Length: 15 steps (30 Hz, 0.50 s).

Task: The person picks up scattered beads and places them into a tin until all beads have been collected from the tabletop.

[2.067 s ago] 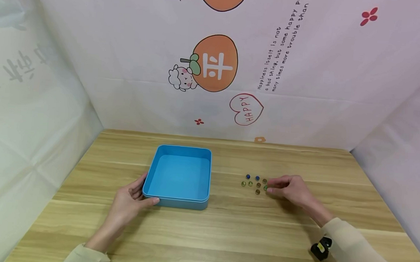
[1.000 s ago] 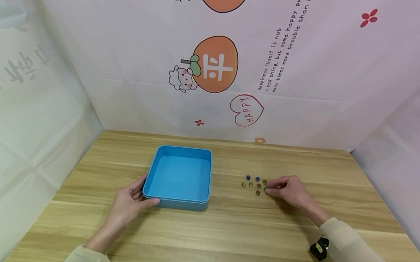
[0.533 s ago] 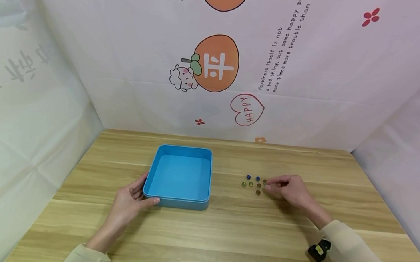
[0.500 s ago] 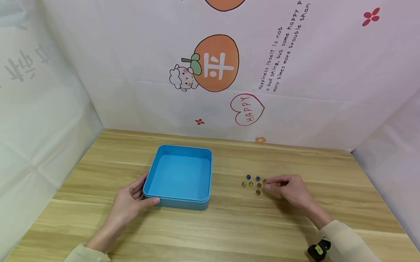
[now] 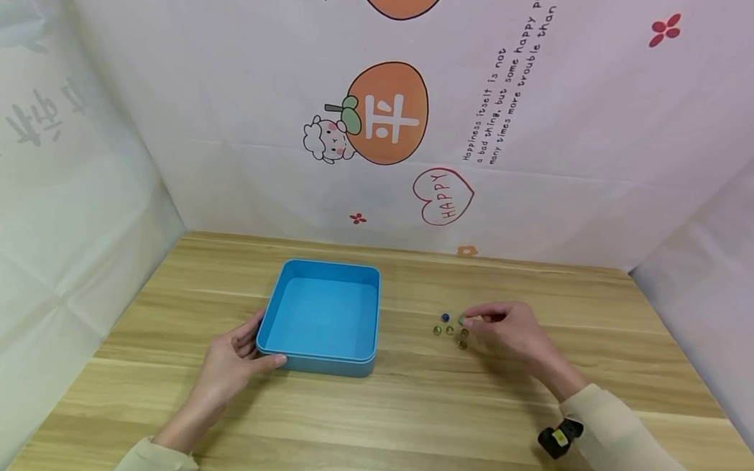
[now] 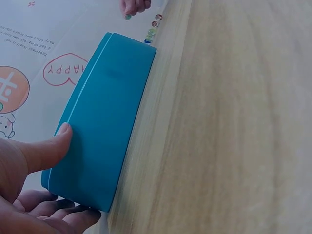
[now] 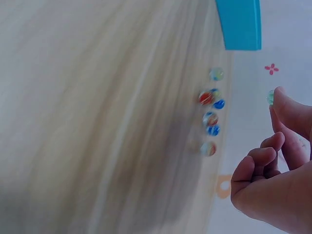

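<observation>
My left hand [image 5: 230, 360] grips the near left corner of a blue open-topped box [image 5: 324, 365], thumb along the front side and the other fingers round the left side. The box stands on the table with a bare floor inside. A green glass marble [image 7: 270, 97] is pinched between the thumb and index finger of my right hand [image 5: 507, 330], off the table. Below and left of that hand lie several loose marbles: a blue marble [image 5: 445, 317], yellow-green marbles [image 5: 437, 331] and reddish-brown marbles [image 5: 462, 345]. In the right wrist view a few marbles overlap.
A wooden tabletop [image 5: 365, 436] carries everything. Behind it hangs a white printed cloth [image 5: 546, 217], with plain cloth sides at left [image 5: 81, 196] and right [image 5: 726, 257]. Both sleeves have a black wrist device [image 5: 559, 437].
My right hand has picked up the green marble from the right end of the group and moved up and left with it. The left hand and the box have stayed put.
</observation>
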Tool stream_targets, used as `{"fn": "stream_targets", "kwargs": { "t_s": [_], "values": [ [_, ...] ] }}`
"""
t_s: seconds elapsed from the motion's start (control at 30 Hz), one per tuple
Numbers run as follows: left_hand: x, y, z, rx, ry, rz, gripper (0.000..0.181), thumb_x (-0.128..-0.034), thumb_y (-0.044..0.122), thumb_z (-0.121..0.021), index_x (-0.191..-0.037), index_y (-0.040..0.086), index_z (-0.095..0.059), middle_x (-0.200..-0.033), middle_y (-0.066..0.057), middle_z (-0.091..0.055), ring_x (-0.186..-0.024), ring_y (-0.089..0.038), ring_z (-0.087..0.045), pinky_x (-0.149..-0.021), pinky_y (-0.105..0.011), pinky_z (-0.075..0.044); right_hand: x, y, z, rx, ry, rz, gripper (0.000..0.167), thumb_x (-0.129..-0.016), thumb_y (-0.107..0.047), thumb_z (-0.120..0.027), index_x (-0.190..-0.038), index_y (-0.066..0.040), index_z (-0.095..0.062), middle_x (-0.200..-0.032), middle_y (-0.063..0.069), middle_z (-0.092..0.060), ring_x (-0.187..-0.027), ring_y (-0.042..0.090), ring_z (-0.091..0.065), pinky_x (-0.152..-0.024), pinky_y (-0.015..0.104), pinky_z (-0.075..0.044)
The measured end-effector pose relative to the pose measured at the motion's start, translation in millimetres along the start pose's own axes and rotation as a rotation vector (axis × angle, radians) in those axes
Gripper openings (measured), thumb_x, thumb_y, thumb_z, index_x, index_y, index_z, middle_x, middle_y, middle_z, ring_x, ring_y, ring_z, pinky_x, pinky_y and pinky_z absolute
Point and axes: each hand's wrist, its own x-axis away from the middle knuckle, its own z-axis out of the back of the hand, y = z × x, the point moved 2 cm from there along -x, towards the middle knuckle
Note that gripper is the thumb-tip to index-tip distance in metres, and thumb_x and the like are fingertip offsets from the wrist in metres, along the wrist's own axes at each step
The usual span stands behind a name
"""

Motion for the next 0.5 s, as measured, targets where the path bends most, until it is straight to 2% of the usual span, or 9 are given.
{"fn": "stream_targets", "kwargs": {
  "t_s": [0.23,0.5],
  "values": [
    [-0.6,-1.6,-0.5,-0.009,0.003,-0.004,0.094,-0.0877,0.009,-0.088,-0.164,0.003,-0.034,-0.166,-0.022,-0.031,-0.150,-0.037,-0.036,-0.112,-0.041,-0.043,-4.0,-20,-10,-0.044,0.002,0.008,0.029,-0.094,-0.024,-0.083,-0.116,-0.004,-0.081,-0.096,0.005,-0.059,-0.090,0.021,-0.050,-0.072,0.028,-0.047],
    [-0.7,-1.4,-0.7,-0.016,0.001,-0.008,0.094,-0.0878,0.009,-0.088,-0.164,0.003,-0.033,-0.166,-0.022,-0.031,-0.150,-0.038,-0.036,-0.112,-0.042,-0.044,-11.3,-34,-22,-0.094,-0.004,0.022,0.029,-0.095,-0.023,-0.082,-0.116,-0.003,-0.080,-0.088,0.004,-0.062,-0.083,0.019,-0.048,-0.068,0.029,-0.042]
  ]
}}
